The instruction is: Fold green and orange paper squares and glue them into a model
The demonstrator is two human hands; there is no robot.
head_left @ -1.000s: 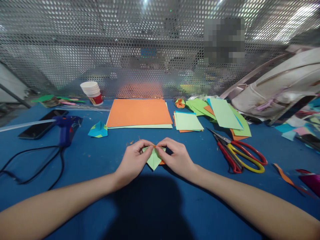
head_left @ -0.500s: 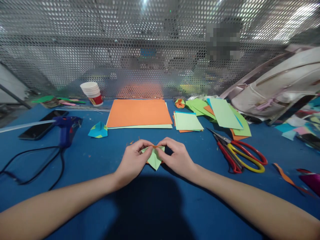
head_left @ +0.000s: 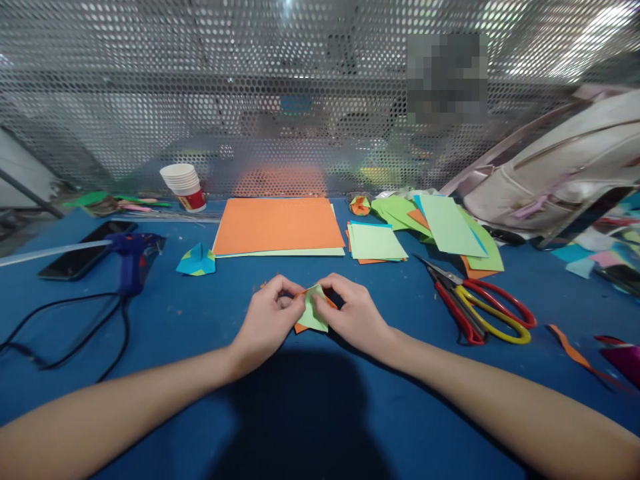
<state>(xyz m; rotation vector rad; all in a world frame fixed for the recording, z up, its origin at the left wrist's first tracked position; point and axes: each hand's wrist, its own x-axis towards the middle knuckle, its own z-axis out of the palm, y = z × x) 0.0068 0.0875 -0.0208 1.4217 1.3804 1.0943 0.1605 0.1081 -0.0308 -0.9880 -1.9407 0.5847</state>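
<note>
A blue glue gun (head_left: 131, 267) lies on the worktop (head_left: 190, 313), left of a blue folded paper (head_left: 197, 261). At centre, a person's left hand (head_left: 270, 317) pinches one side of a green-and-orange paper piece (head_left: 315, 317) between thumb and fingers; the right hand (head_left: 356, 312) pinches the other. Light and thin, the piece likely creases or tears easily, best gripped at its upper edges. Scissors (head_left: 473, 303) rest farther right.

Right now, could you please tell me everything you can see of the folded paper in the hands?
The folded paper is pale green in front, with orange showing at its lower left and upper right. The left hand and right hand pinch it from either side, partly hiding it, over the blue table; I cannot tell whether it rests there.
</note>
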